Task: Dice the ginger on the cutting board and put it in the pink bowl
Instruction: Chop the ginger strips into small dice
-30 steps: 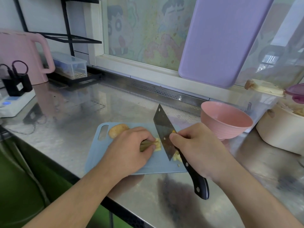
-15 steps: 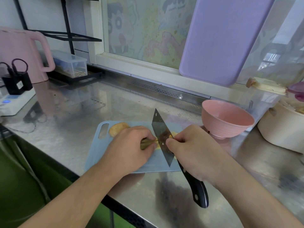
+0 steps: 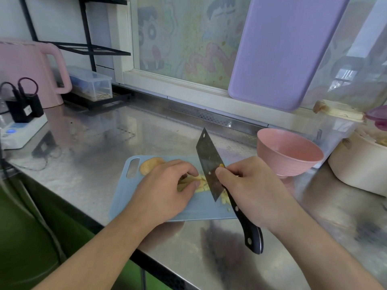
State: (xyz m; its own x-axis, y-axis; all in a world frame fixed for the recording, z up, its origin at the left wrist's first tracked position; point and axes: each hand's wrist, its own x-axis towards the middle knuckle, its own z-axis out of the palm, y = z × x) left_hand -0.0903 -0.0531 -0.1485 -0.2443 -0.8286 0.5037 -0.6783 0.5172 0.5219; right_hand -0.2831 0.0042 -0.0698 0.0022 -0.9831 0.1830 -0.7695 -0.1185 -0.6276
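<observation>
We work at a brushed stainless-steel countertop, where a pale blue plastic cutting board lies close to the front edge. Our left hand rests on the board with its fingers curled over a bundle of yellow ginger strips, pinning them down; the cut ends of the strips stick out toward the blade. Our right hand is wrapped around a cleaver-style steel knife with a black riveted handle, thumb and forefinger pinching the blade just ahead of the handle, whose end pokes out past the wrist over the board's front edge. The blade stands tilted, its tip raised toward the back of the counter and its heel down at the ginger. A few small yellow diced bits lie on the board just right of the blade, partly hidden by our right hand. An uncut tan lump of ginger sits near the board's back left corner, beside its handle slot. The ribbed pink bowl stands on the countertop just beyond the board's back right corner, near our right hand but not touching it.
</observation>
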